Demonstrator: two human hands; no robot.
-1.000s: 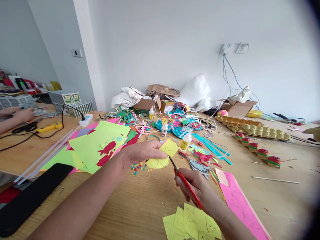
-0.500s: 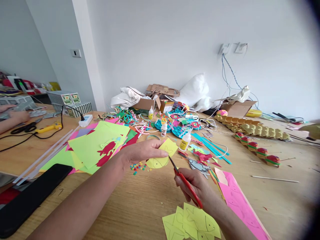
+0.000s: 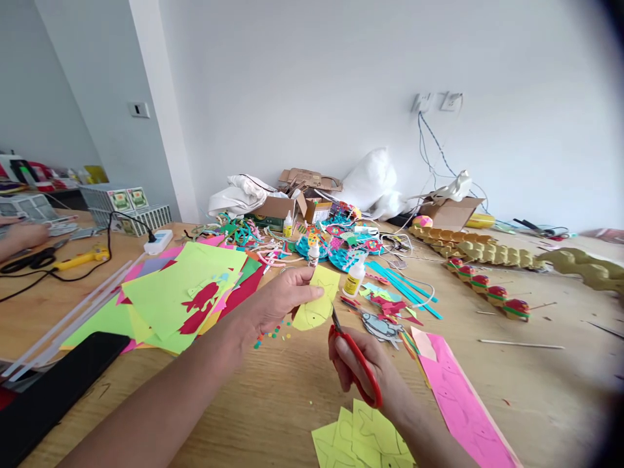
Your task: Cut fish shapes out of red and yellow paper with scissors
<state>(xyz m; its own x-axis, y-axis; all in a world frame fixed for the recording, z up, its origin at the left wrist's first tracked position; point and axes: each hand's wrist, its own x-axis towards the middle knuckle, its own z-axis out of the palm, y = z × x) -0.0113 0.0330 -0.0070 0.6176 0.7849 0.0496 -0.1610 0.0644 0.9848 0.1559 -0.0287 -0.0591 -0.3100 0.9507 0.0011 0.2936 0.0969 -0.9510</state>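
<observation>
My left hand [image 3: 287,296] pinches a yellow paper piece [image 3: 316,312] with a drawn outline between thumb and fingers, held above the table. Red-handled scissors [image 3: 359,364] are in my right hand [image 3: 373,367], their blades at the paper's right edge. Whether the blades touch the paper is hard to tell. Below my right wrist lie several yellow paper pieces [image 3: 361,432] with fish drawn on them. Small coloured dots [image 3: 275,331] are scattered below my left hand. A grey fish cutout [image 3: 381,327] lies beyond the scissors.
A stack of coloured paper [image 3: 180,286] spreads on the left, near a black slab [image 3: 73,390]. A glue bottle [image 3: 353,276] stands ahead. Pink paper [image 3: 458,390] and an egg-carton caterpillar [image 3: 492,290] lie right. A co-worker's hand [image 3: 26,235] is at far left.
The yellow paper has been turned in my left hand, and the scissors have shifted slightly with its edge. The whole view has swung a little to the right.
</observation>
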